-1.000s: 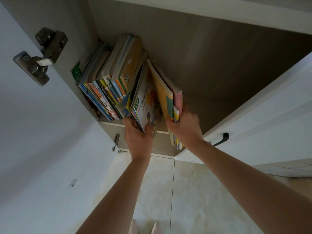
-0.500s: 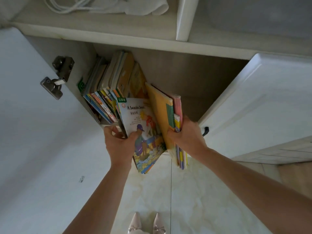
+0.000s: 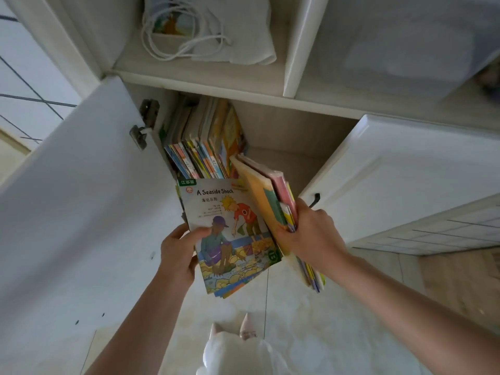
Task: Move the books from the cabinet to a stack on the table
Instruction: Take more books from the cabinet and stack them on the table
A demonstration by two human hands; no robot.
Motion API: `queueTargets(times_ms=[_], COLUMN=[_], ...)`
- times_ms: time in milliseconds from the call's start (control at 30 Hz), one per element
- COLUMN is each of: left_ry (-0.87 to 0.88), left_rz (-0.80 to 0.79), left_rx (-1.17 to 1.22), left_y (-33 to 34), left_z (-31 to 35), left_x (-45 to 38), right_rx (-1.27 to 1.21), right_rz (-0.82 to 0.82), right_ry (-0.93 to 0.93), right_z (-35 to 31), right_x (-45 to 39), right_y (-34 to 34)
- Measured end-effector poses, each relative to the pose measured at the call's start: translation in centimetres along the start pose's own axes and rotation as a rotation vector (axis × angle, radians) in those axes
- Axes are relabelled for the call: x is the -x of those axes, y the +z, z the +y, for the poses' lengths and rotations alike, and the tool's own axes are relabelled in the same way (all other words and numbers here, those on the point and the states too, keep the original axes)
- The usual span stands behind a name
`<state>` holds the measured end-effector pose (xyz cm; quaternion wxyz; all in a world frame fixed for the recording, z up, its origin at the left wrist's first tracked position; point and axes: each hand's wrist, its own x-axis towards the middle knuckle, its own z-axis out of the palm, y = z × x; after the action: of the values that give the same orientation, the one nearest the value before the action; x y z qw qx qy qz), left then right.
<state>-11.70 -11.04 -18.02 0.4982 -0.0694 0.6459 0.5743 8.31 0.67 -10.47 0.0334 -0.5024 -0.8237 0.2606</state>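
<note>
I see both cabinet doors swung wide: the left door (image 3: pixel 81 212) fills the whole left side, the right door (image 3: pixel 392 180) stands off to the right with its dark handle (image 3: pixel 314 200) just behind my right hand (image 3: pixel 311 236). Between them the lower compartment of the cabinet (image 3: pixel 292 136) is bare on its right half, and the tiled floor (image 3: pixel 284 315) lies open below the books.

My left hand (image 3: pixel 178 255) grips a thin bundle with "A Seaside Shock" (image 3: pixel 230 234) on top, thumb curled over the cover's left edge — it is held out in front of the compartment, above the floor. My right hand is curled round a second bundle of books (image 3: pixel 270 201), spines toward me, its upper end reaching the cabinet opening. The two bundles touch along their inner edges.

More books (image 3: pixel 200 147) stand packed upright against the compartment's left wall, beside the hinge (image 3: pixel 143 125). On the shelf above lies a white cloth bag with cord (image 3: pixel 216 36). My pale shoes (image 3: pixel 243 330) show at the bottom.
</note>
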Motion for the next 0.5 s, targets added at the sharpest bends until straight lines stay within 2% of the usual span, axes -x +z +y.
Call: queueTargets(times_ms=[167,500], left_ry=[-0.015,0.016], left_rz=[-0.040,0.112], left_rx=[0.033,0.126], left_y=[-3.0,-7.2], left_z=[0.4,-0.6], left_x=[3.9,13.1], right_rx=[0.073,0.176], right_rz=[-0.017,-0.066], right_ry=[-0.048,-0.241], right_z=[-2.6,-7.1], right_x=[2.6,8.0], right_y=[-2.4,-4.4])
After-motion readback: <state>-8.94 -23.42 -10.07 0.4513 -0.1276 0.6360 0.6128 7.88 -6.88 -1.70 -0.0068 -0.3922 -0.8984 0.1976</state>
